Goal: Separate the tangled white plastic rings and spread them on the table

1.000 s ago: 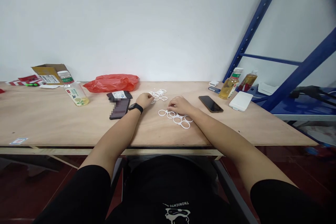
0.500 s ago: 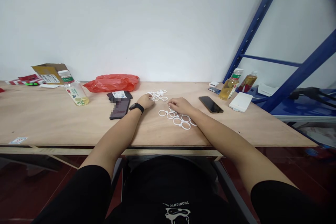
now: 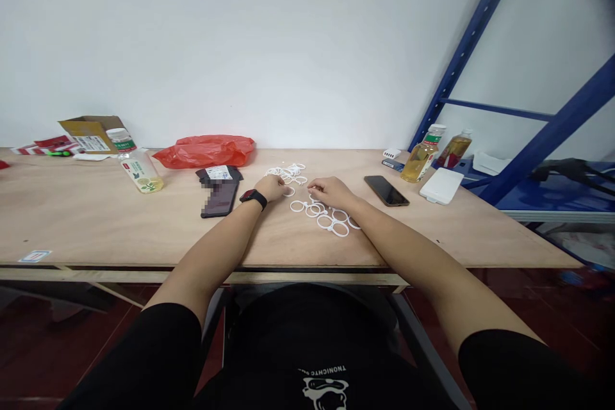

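Note:
My left hand (image 3: 272, 188), with a dark watch on its wrist, pinches a white ring (image 3: 289, 191) at the near side of a heap of white rings (image 3: 291, 172). To the right, my right hand (image 3: 328, 192) rests on the table with its fingers closed together; a bit of white ring shows under the fingertips, and whether they grip it is hard to see. Several white rings (image 3: 331, 225), some joined in pairs, lie flat just below my right hand and partly under the forearm.
On the wooden table (image 3: 144, 230) are a red plastic bag (image 3: 206, 152), a dark phone-like item (image 3: 220, 198), a juice bottle (image 3: 139, 166) and a carton (image 3: 91, 131) leftward. A phone (image 3: 385, 191), another bottle (image 3: 423, 157) and a white case (image 3: 441, 186) stand rightward, near a blue rack (image 3: 471, 45).
My left hand has shifted slightly right and toward me, out of the heap, with a ring now showing at its fingertips. My right hand has hardly moved.

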